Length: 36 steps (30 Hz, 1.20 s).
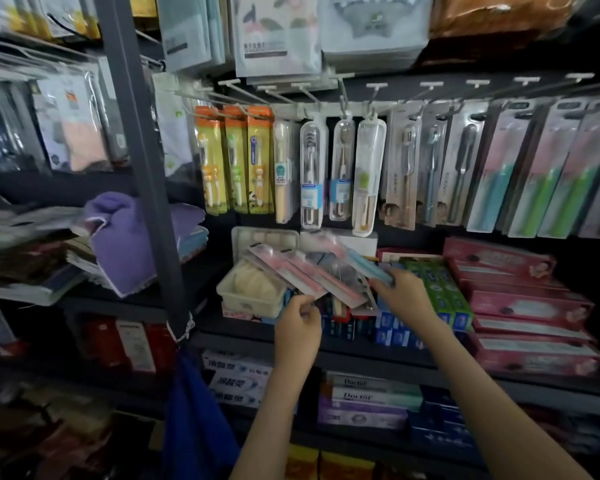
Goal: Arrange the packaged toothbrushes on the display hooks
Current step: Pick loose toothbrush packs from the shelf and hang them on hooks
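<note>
At far left a folded purple towel [125, 237] lies on a dark shelf beside the grey metal upright post [142, 161]. Right of the post, three orange-and-yellow carded children's toothbrushes [234, 161] hang side by side on white display hooks [305, 88], then clear plastic tube-cased toothbrushes [342, 174], then a row of grey-carded toothbrushes [430, 168] running toward the right edge. Below them a cream plastic lidded box [248, 292] sits on the shelf. The left hand [297, 323] pinches, thumb against fingers, the lower corner of a fanned bundle of pink packaged toothbrushes [302, 271], which is held tilted just above the stacked cartons and below the hanging row (motion blur softens the packs). The right hand [400, 292] closes its fingers on the bundle's right side, by a pale blue packaged toothbrush [368, 266]. Just beside that hand lie green toothpaste cartons [440, 289], and further right stacked pink toothpaste cartons [523, 306]
</note>
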Tool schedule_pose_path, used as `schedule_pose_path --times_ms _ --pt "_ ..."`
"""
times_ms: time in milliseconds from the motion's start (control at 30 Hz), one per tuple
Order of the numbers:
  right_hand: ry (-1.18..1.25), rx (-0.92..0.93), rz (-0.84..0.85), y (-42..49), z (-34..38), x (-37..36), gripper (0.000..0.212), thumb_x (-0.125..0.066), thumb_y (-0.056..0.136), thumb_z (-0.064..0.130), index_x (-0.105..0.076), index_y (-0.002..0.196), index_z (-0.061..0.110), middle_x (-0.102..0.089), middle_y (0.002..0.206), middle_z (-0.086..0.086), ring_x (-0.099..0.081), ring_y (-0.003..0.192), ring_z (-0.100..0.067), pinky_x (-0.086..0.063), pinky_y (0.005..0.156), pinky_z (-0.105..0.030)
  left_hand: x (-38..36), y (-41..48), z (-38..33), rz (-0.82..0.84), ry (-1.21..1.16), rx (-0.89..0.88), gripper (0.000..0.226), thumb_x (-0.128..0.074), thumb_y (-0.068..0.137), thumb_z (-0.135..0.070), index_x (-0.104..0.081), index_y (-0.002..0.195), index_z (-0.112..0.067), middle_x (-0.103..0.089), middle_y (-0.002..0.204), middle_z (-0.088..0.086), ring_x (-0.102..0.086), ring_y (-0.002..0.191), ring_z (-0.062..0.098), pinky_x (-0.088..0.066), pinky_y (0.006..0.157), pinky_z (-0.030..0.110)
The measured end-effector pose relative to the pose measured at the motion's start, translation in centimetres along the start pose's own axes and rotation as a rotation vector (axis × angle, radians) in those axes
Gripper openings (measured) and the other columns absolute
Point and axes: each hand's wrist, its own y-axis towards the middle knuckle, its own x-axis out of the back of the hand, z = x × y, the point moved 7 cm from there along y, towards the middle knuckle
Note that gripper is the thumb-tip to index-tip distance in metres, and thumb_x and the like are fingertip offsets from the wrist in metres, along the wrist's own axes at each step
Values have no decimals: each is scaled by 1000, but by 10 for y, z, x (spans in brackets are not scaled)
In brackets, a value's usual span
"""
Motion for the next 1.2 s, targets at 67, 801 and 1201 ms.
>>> schedule_pose_path --times_ms 67,801,1201 --pt "14 18 -24 -14 -2 12 37 -58 91 28 -58 121 5 -60 96 -10 -52 77 -19 -37 60 -25 -10 1 1 29 -44 48 23 -46 98 -21 -55 119 -17 -55 108 -7 -51 95 8 -40 79 23" --pt "-97 68 244 -7 30 -57 68 -60 87 34 -28 144 14 -45 136 -15 -43 123 -36 -40 96 -42 14 1 12 66 -592 265 31 -50 93 -9 -47 122 -18 -59 104 5 -60 96 21 -52 84 41" --pt "-13 76 165 6 42 -36 64 -62 85 20 -35 140 4 -43 135 -17 -43 121 -31 -39 93 -33 44 -1 16 30 -566 240 29 -50 92 -12 -46 118 -25 -59 111 6 -59 105 24 -47 97 50"
